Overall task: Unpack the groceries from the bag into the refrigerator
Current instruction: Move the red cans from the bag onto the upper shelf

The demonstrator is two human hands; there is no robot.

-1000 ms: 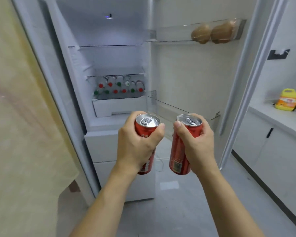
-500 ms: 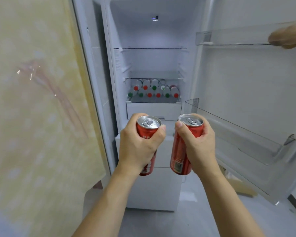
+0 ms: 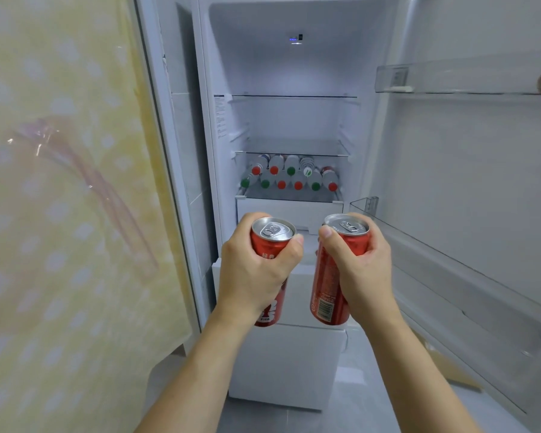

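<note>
My left hand (image 3: pixel 253 270) grips one tall red can (image 3: pixel 272 242) upright, its silver top showing. A second red can (image 3: pixel 328 285) stands in the grip of my right hand (image 3: pixel 359 270), barcode facing me. Both cans hang in front of the open refrigerator (image 3: pixel 291 126), below its lower glass shelf. Under that shelf lie several bottles (image 3: pixel 289 178) with red and green caps, stacked on their sides. The two upper shelves look bare.
The refrigerator door (image 3: pixel 469 170) stands open on the right, with a clear upper bin (image 3: pixel 450 76) and a clear lower bin (image 3: pixel 450 254). A brown item shows at the upper bin's right end. White freezer drawers (image 3: pixel 288 364) sit below. A yellow patterned surface (image 3: pixel 63 195) fills the left.
The view has swung to the left, bringing the refrigerator interior to the centre; the counter and yellow bottle on the right have left the view. Both hands hold the cans as before.
</note>
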